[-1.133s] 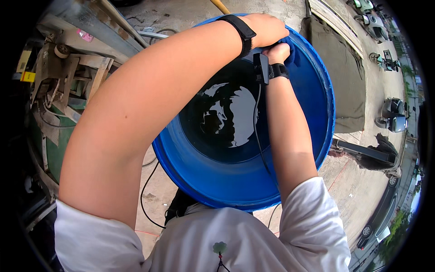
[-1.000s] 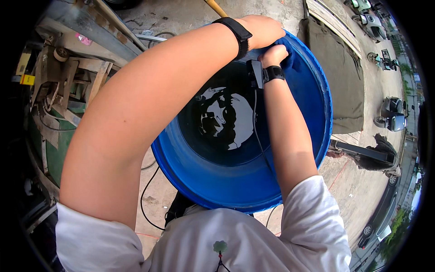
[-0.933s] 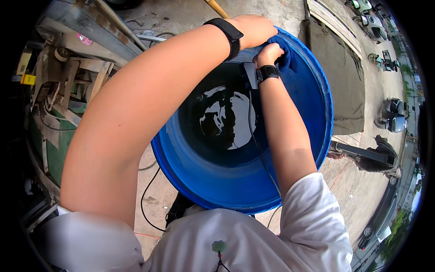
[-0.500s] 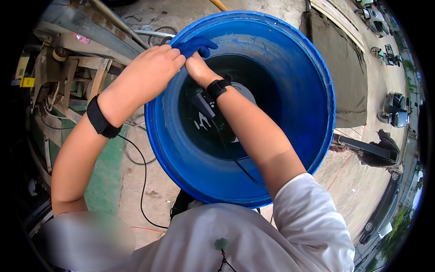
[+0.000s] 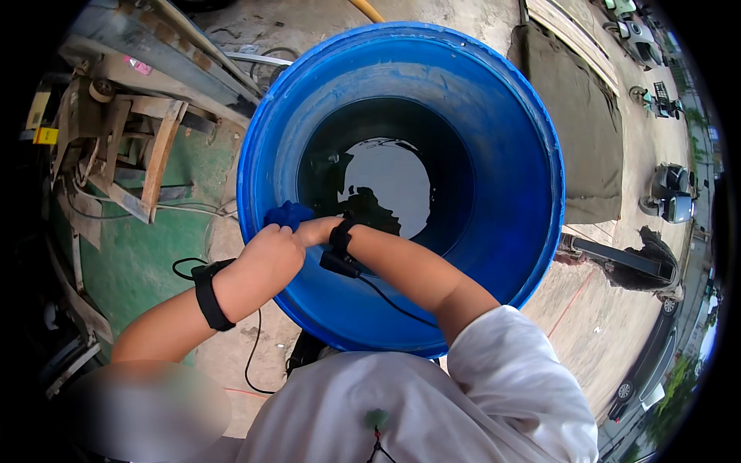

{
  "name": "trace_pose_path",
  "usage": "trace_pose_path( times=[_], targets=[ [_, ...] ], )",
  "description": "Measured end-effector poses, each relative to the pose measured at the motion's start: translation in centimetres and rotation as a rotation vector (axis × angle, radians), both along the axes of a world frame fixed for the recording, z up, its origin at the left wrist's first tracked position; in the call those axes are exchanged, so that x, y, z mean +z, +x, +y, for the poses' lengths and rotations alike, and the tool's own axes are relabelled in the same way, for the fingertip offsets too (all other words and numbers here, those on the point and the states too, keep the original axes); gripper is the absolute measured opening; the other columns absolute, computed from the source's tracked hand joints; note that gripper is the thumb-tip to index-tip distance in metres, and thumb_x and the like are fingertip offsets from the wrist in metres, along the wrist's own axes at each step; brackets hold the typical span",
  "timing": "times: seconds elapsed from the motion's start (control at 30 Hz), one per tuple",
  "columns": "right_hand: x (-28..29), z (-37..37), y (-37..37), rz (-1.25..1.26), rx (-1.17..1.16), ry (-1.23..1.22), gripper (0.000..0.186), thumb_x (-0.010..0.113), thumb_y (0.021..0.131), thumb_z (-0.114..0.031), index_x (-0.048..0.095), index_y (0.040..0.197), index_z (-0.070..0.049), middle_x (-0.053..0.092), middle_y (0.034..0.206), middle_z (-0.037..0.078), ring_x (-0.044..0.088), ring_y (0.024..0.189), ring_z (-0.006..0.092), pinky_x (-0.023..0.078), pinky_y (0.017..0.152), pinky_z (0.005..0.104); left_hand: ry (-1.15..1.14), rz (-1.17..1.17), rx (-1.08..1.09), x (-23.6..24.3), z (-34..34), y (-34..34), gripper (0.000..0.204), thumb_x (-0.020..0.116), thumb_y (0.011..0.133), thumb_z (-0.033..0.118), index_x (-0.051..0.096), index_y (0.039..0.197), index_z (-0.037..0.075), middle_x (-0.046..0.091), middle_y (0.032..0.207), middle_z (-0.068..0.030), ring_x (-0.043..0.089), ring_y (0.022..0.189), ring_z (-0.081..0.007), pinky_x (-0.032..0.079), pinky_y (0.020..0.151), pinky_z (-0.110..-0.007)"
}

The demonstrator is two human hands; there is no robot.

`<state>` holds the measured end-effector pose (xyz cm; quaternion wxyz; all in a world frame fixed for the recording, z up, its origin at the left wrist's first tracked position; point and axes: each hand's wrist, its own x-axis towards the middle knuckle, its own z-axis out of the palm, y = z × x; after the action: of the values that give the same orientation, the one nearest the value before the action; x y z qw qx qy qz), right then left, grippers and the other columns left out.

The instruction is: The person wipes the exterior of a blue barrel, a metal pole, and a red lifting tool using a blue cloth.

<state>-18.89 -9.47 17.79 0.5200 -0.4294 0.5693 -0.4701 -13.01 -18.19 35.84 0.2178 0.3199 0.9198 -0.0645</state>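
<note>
A large blue plastic barrel (image 5: 532,255) stands in front of me, with dark water (image 5: 324,139) low inside that mirrors a bright patch. At its left rim my left hand (image 5: 274,253) and my right hand (image 5: 312,230) are close together. Both have their fingers closed on a bunched blue cloth (image 5: 288,214), most of it hidden beneath them. My right forearm reaches across the barrel's opening. A black strap circles each wrist; a small dark box (image 5: 338,264) with a cable hangs by the right one.
Wooden frames (image 5: 158,154) and metal beams (image 5: 177,58) are piled on the left. A black cable (image 5: 251,355) hangs below my left wrist. Right of the barrel lie a dark cloth-covered stack (image 5: 575,123) and a metal bar (image 5: 617,255). Parked scooters (image 5: 673,193) and a car (image 5: 652,363) stand farther right.
Both hands have moved with the blue cloth from the far left part of the barrel's rim toward me, along its left side. More of the water now shows.
</note>
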Motion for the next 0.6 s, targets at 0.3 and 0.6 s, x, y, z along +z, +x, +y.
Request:
trace_pose_path(
  times=[0.3,0.6],
  targets=[
    [-2.3,-5.0,-11.3,-1.085,-0.639,-0.091,0.022,0.054,0.088,-0.021,0.060,0.103,-0.005,0.064,0.103,0.010,0.062,0.093,0.0233,0.050,0.078,0.0357,-0.278,0.238,-0.121,-2.4,-0.6,-14.3,0.008,0.060,0.075,0.014,0.068,0.075,0.014,0.064,0.078,-0.0006,0.060,0.086,-0.0171,0.043,0.075,-0.029],
    [3.1,7.2,-27.2,-0.664,-1.514,-0.088,0.022,0.045,0.084,-0.002,0.056,0.101,0.007,0.062,0.098,0.016,0.064,0.081,0.0243,0.055,0.068,0.0372,0.000,0.588,-0.123,-4.2,5.8,-26.9,0.008,0.058,0.080,0.012,0.061,0.087,0.009,0.060,0.089,-0.0024,0.059,0.093,-0.0174,0.047,0.083,-0.028]
  ],
)
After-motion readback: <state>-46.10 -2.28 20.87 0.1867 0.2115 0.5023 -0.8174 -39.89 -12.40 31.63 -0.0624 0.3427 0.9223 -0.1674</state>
